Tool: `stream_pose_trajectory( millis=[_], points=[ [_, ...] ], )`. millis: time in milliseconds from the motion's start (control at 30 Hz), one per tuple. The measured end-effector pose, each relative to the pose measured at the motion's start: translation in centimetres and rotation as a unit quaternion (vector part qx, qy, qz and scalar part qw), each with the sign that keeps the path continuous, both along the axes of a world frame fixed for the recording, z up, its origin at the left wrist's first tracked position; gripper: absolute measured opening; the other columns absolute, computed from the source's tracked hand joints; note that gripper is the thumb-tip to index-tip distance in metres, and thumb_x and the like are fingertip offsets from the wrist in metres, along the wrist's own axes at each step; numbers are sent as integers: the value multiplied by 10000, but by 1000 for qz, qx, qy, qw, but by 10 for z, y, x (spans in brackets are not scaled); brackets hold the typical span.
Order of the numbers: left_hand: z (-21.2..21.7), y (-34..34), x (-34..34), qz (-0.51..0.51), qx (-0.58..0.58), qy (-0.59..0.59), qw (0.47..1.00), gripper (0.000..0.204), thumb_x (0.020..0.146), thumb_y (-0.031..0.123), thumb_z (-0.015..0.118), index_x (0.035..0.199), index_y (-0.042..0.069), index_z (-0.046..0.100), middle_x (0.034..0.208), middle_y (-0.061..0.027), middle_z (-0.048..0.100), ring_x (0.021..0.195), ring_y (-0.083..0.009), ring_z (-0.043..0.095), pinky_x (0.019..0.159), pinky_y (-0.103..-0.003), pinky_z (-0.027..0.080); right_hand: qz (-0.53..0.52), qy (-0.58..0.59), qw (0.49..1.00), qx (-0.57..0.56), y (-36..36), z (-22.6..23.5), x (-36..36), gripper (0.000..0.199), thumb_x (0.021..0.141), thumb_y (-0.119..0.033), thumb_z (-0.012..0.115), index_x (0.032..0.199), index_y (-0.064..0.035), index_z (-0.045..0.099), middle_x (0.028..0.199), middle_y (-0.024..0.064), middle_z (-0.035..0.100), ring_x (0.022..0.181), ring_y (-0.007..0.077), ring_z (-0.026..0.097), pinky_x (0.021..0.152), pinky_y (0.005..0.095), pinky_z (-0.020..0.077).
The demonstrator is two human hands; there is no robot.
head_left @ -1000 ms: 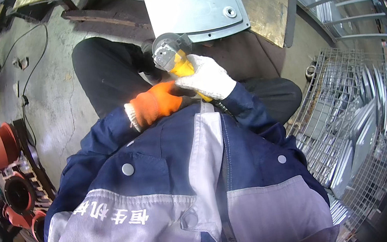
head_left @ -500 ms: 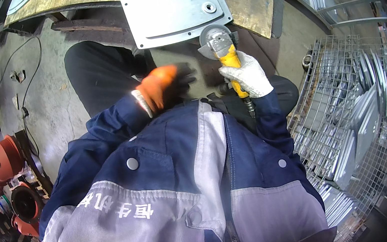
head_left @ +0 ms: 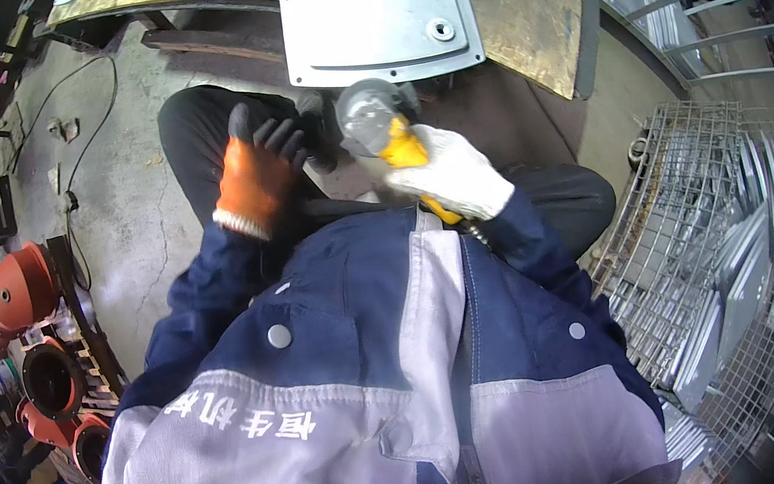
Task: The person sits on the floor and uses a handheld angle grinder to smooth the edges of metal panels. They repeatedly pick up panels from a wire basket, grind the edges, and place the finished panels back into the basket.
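Observation:
A yellow angle grinder (head_left: 404, 146) with a grey disc is held in my right hand (head_left: 452, 174), which wears a white glove wrapped round its body. The disc end points up and to the left, just short of the metal panel. My left hand (head_left: 260, 174), in an orange glove with dark fingertips, hangs over my left thigh with its fingers spread and nothing in it. The light grey metal panel (head_left: 372, 16) lies on the wooden table ahead, with a round fitting near its right corner and small holes along its rim. My right fingertips are partly hidden.
The wooden table (head_left: 522, 8) has its edge in front of my knees. To my right stands a wire mesh basket (head_left: 649, 231) holding several thin metal plates (head_left: 722, 310). Orange round housings (head_left: 20, 290) sit at the left. A black cable (head_left: 92, 137) runs over the floor.
The grinder has swung left and lower in my right hand, away from the panel's corner. My left hand has drawn left, and its fingers now spread. The view has shifted slightly.

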State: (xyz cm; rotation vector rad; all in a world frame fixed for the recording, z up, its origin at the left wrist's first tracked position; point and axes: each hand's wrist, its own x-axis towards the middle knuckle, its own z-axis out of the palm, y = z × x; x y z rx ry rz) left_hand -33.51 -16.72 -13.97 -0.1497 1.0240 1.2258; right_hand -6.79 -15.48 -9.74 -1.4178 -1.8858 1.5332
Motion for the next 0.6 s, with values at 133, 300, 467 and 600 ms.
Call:
stream_pose_trajectory(
  millis=[133, 300, 467, 600],
  points=[
    [30, -47, 7, -142, 97, -36, 985, 685, 931, 526, 511, 1395, 39, 385, 1326, -161, 499, 1255, -316, 457, 1060, -427, 354, 62, 5, 997, 44, 20, -7, -60, 460, 742, -373, 741, 998, -6, 636, 939, 205, 672, 893, 352, 658, 782, 404, 512],
    [53, -47, 28, -203, 139, -210, 946, 182, 966, 246, 487, 792, 190, 489, 826, 7, 501, 856, -139, 489, 843, -284, 398, 34, -24, 998, 46, 23, -17, -81, 433, 743, -337, 735, 995, 3, 641, 923, 212, 675, 901, 364, 656, 794, 408, 511],
    [56, -38, 52, -321, 170, -21, 932, 143, 961, 249, 540, 929, 119, 590, 863, 5, 549, 830, -116, 516, 775, -248, 425, 4, -3, 1000, -23, 13, -24, -42, 308, 832, -213, 673, 1071, -20, 649, 937, 113, 686, 867, 197, 663, 773, 316, 515],
    [42, -24, 77, -419, 422, 242, 767, 299, 944, 272, 605, 1103, 19, 619, 930, -33, 591, 799, -119, 560, 710, -244, 456, -39, 40, 998, -24, 6, -21, 7, 270, 833, -174, 680, 1049, -17, 640, 859, 66, 659, 712, 129, 614, 634, 276, 490]
  ],
)
